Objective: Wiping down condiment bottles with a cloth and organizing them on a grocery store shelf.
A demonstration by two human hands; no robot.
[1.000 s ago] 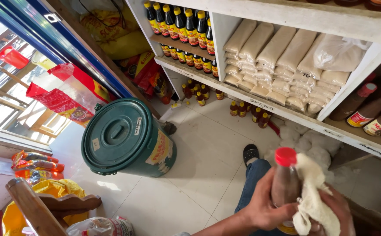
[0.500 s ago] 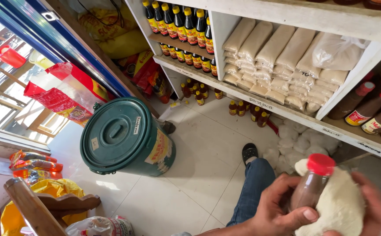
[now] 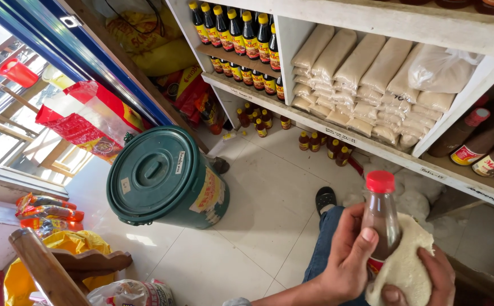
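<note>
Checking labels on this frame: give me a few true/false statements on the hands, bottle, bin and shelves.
1. The left hand grips a bottle with a red cap. True.
2. The right hand holds a blue sponge against the bottle. False: it holds a pale cloth.
3. The green bin stands with its lid off. False: the lid is on.
4. Pale packets are stacked on the shelf. True.
5. The bottle's cap is off. False: the cap is on.

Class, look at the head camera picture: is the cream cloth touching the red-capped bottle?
Touching. The head view shows the cloth pressed against the bottle side, held there by the right hand.
</note>
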